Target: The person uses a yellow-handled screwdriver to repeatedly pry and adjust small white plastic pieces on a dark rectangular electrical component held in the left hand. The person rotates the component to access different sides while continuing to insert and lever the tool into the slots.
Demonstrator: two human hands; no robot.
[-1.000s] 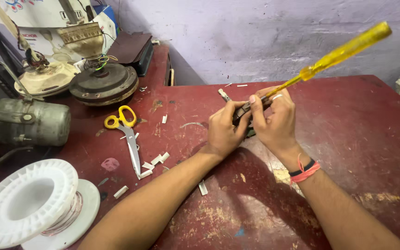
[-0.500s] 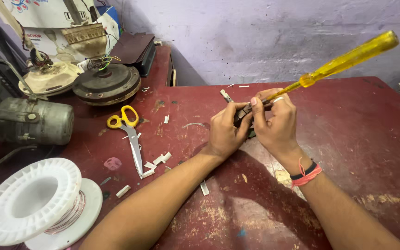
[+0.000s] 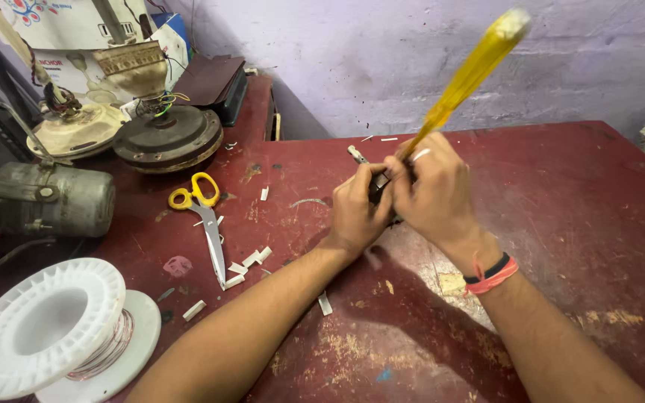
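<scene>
Gripping seen from head view: right hand [image 3: 436, 195] closed around a yellow-handled screwdriver [image 3: 472, 71], handle angled up over the red table [image 3: 599, 194]. Left hand [image 3: 357, 213] pinches a small dark part [image 3: 377, 186] between both hands. Scissors [image 3: 204, 220] lie well apart, left.

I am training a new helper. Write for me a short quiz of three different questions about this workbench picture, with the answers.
1. True or false: the right hand holds a tool with a yellow handle.
2. Which thing lies left of the left hand on the red table? A) a hammer B) scissors with yellow grips C) a glass bottle
3. Fill in: the white spool at the lower left carries ____-coloured wire.

Key: 1 true; 2 B; 3 copper. Both hands close around a small dark part, too hidden to identify.
</scene>
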